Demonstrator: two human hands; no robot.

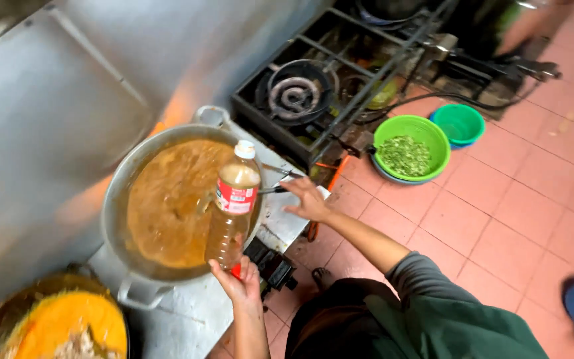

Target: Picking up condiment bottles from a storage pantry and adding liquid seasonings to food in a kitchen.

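My left hand [242, 284] grips the lower end of a clear plastic bottle [232, 209] with a white cap, a red label and amber liquid. It holds the bottle upright over the near edge of a big metal pot [115, 193] full of brown sauce. Something small and red shows by its fingers. My right hand [307, 199] reaches in from the right in a green sleeve. Its fingertips hold the end of a dark ladle handle [272, 190] that runs into the sauce.
A black gas stove [300, 93] with ring burners stands beyond the pot. On the red tile floor sit a green bowl of chopped herbs [426, 133] and a smaller green bowl [460, 123]. A pan of orange food [61, 326] is at bottom left, and a steel wall at left.
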